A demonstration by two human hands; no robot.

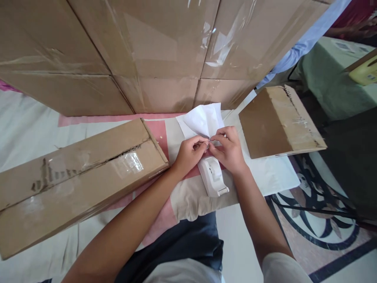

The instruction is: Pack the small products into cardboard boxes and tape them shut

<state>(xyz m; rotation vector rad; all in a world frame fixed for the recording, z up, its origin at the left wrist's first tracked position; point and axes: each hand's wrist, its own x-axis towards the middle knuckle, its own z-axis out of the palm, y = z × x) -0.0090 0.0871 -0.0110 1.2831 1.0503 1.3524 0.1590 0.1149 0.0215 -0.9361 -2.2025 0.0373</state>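
Observation:
My left hand (pixel 193 154) and my right hand (pixel 228 149) meet fingertip to fingertip, both closed in a pinch. Between them they grip the near end of a sheet of white paper (pixel 200 118), which is gathered into folds at the fingertips and fans out away from me. The exact grip of each finger is partly hidden. Just below my hands, a white tape dispenser (pixel 210 173) rests on the patterned cloth, close to my right wrist and held by neither hand.
Taped cardboard boxes (pixel 165 43) form a wall behind the paper. A long cardboard box (pixel 88 177) lies at the left, and an open cardboard box (pixel 282 122) stands at the right. Further right, a person's arm and a green-covered table (pixel 326 78) show.

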